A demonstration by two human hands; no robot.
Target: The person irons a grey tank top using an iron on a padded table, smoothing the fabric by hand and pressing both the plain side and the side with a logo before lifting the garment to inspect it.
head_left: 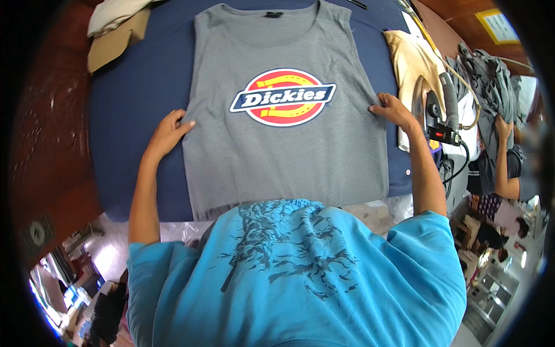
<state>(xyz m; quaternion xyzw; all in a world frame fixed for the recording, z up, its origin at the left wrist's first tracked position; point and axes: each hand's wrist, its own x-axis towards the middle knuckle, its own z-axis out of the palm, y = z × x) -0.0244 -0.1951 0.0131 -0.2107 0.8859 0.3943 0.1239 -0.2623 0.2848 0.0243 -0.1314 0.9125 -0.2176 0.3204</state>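
A grey sleeveless shirt [289,159] lies flat and front up, its neckline at the far side and its hem toward me. A red, yellow and navy oval print sits on its chest. My left hand [169,133] is closed on the shirt's left side edge, thumb on top of the cloth. At the right side edge, below the armhole, my right hand [396,111] pinches the fabric between thumb and fingers. Both forearms reach up from my blue T-shirt, which covers the near table edge.
The shirt rests on a navy-covered table [139,121]. At right stands an iron [435,113] with a cord and hose, beside cream folded cloth [411,55]. A cardboard box [118,43] is at far left. Another person's hand [504,130] holds grey garments [491,75] at far right.
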